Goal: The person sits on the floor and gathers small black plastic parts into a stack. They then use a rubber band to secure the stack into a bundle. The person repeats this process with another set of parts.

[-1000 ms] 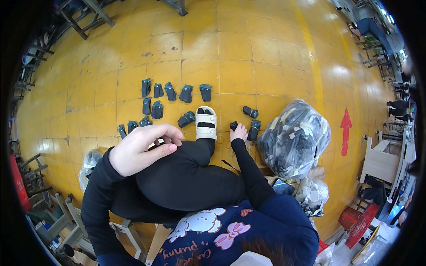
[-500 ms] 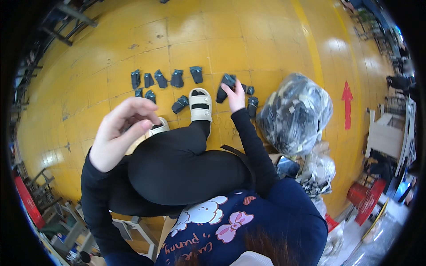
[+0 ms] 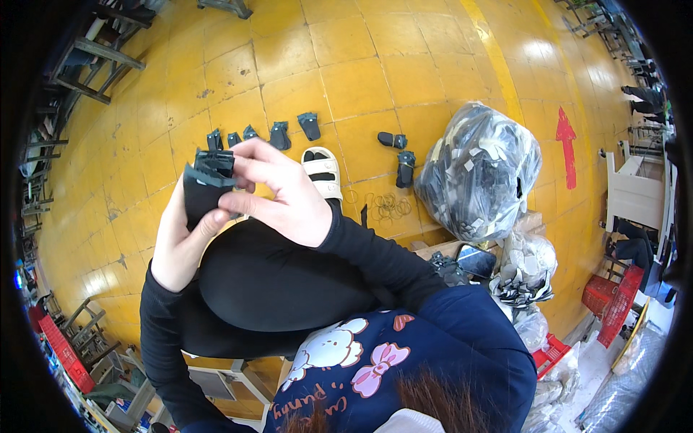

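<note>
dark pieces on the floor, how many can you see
7 in view: a row of five beyond the hands, and two right of the white sandal. The hands may hide more.

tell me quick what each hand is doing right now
Left hand: closed on a stack of dark pieces.
Right hand: fingers pinched on the top of the same stack.

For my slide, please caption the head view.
Both hands, left hand and right hand, hold a black bundle above a yellow tiled floor.
</note>
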Demonstrator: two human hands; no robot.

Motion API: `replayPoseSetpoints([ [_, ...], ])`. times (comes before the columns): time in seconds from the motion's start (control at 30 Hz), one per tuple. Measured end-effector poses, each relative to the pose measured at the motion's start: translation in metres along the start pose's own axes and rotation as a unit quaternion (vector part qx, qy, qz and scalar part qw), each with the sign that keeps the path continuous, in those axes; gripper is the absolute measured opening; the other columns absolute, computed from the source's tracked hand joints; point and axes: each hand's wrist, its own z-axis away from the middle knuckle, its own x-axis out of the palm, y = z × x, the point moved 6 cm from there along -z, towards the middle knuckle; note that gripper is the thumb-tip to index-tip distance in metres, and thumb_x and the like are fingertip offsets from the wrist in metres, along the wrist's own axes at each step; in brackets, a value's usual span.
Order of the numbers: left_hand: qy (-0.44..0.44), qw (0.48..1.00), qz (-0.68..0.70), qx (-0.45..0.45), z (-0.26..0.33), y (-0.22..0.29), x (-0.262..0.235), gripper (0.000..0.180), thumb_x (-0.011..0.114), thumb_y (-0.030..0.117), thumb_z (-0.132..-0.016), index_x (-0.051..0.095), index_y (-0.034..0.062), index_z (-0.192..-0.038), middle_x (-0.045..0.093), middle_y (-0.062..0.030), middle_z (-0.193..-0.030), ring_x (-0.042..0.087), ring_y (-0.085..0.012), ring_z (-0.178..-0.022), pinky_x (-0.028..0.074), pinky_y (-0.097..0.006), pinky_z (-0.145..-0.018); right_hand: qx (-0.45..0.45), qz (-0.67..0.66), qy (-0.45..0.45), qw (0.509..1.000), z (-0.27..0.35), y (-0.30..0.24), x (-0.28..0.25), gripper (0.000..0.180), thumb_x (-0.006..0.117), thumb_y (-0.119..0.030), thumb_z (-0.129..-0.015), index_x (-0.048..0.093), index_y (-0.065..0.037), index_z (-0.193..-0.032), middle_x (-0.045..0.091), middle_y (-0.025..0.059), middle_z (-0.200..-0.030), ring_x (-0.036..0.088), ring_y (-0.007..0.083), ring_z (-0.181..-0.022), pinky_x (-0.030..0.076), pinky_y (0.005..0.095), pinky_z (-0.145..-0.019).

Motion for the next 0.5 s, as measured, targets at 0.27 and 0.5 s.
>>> replayPoseSetpoints([
  [0.27, -0.038, 0.985, 0.168, -0.029, 0.009, 0.004, -0.01, 0.047, 0.063, 0.031, -0.088, 0.046, -0.0003, -0.118, 0.059, -0.0102, -0.091, 0.057, -0.018, -0.084, 0.048, -0.028, -0.076, 0.174, 0.108, 0.082, 0.975, 0.043, 0.122, -0.085, 0.034, 0.058, -0.011, -0.088, 0.055, -0.001, -0.121, 0.062, 0.0062, -0.109, 0.058, 0.0123, -0.091, 0.047, 0.0256, -0.081],
  [0.5, -0.018, 0.956, 0.291, -0.036, 0.001, -0.002, -0.025, 0.054, 0.053, 0.042, -0.091, 0.042, -0.0003, -0.123, 0.052, -0.0085, -0.085, 0.052, -0.0152, -0.071, 0.043, -0.023, -0.053, 0.399, 0.493, -0.03, 0.773, 0.206, 0.333, -0.17, 0.025, 0.068, -0.023, -0.076, 0.062, -0.011, -0.098, 0.064, 0.0137, -0.094, 0.063, 0.0309, -0.091, 0.05, 0.0408, -0.08],
])
